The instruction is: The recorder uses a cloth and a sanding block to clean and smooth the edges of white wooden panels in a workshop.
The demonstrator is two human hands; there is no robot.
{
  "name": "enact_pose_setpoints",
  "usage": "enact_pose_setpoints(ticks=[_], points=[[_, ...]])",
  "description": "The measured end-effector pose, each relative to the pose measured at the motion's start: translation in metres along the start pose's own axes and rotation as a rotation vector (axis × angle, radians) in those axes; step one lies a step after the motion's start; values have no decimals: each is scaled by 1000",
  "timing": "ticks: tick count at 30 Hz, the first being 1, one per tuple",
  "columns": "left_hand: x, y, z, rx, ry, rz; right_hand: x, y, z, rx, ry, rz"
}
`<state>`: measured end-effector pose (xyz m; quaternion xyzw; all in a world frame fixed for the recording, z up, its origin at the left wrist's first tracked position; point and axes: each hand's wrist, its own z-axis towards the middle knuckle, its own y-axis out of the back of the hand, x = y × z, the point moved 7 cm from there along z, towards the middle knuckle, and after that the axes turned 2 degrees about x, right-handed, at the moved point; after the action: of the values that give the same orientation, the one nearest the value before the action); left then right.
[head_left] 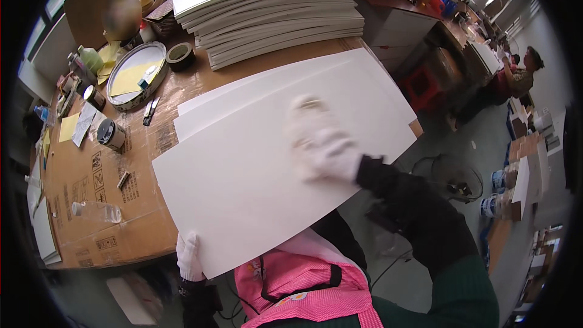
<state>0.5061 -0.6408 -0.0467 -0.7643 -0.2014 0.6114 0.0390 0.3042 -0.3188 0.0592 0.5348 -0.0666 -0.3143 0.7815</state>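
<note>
A large white board lies slanted across the near side of the table, over other white sheets whose edges show behind it. My left hand, in a white glove, grips the board's near left corner, thumb at the edge and the other fingers partly hidden. Over the right half of the board is my right hand, gloved in white too and smeared by motion. A pale patch shows at its fingers; whether that is a cloth or just the glove is unclear.
A tall stack of white boards stands at the back. To the left are a tape roll, a round lid, a cutter knife, a jar and a plastic bottle. A floor fan and a person are right.
</note>
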Motion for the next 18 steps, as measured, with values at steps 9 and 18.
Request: enact_pose_setpoints(ticks=[9,18], points=[[5,12,-2,-90,46,76,103,-32,146,40,202,701],[-8,-18,-1,-75,-45,-62,-278,-67,-78,20,-870,263]])
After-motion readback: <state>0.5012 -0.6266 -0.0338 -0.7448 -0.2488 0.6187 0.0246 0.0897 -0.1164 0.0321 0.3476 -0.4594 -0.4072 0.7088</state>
